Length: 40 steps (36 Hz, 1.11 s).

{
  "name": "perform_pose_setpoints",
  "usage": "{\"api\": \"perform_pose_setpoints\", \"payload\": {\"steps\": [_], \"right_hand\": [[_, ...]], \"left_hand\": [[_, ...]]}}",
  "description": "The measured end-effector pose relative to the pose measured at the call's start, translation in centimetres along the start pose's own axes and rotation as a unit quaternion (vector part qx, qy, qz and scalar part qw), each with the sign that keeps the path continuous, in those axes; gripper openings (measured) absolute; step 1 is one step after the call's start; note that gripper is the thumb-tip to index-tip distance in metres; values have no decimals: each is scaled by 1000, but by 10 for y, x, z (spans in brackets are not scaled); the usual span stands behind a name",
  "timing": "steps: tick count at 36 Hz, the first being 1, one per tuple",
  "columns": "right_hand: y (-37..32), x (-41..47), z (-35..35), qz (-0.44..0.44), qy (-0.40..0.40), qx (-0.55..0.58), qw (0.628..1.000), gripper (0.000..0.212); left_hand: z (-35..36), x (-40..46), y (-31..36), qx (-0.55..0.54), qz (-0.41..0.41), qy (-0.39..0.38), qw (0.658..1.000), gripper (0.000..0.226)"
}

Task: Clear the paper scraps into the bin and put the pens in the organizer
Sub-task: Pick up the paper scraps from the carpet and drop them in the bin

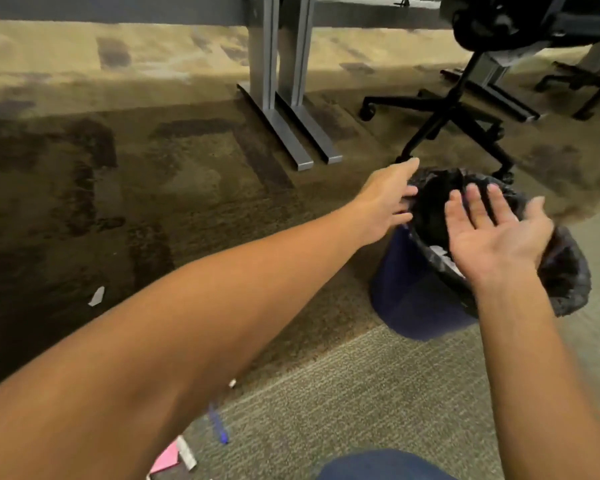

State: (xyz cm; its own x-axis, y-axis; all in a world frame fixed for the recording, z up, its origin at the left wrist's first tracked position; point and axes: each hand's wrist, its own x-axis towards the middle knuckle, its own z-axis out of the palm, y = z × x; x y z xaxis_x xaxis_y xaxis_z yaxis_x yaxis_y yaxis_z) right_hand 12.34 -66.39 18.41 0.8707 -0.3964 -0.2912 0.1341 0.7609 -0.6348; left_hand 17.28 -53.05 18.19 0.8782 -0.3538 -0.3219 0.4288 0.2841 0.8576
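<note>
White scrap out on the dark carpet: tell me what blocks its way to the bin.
Nothing visible does. The white scrap lies alone on the carpet, and only bare floor separates it from the bin. The bin's mouth is open, though the right hand hovers over it and the left hand touches its rim.

a patterned brown and tan carpet (pixel 125 188) covers the floor, turning paler and greyer toward the near right. two grey metal bench legs (pixel 284 81) stand side by side on long flat feet. right of them is a black office chair (pixel 454 109) on a castor base, with another chair base (pixel 582 84) behind it.
</note>
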Motion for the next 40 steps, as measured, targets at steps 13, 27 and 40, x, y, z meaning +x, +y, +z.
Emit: {"api": "perform_pose_setpoints", "payload": {"steps": [13, 27, 40], "right_hand": [[179, -91, -17, 164, -256, -354, 885, 23], [309, -186, -138, 260, -450, -618, 590, 6], [314, -187, -178, 5, -628, -728, 274, 36]], "left_hand": [[-198, -144, -60, 32, -93, 154, 983, 40], [-302, -303, -212, 111, -205, 252, 939, 22], [-296, -354, -283, 330, -222, -36, 917, 31]]}}
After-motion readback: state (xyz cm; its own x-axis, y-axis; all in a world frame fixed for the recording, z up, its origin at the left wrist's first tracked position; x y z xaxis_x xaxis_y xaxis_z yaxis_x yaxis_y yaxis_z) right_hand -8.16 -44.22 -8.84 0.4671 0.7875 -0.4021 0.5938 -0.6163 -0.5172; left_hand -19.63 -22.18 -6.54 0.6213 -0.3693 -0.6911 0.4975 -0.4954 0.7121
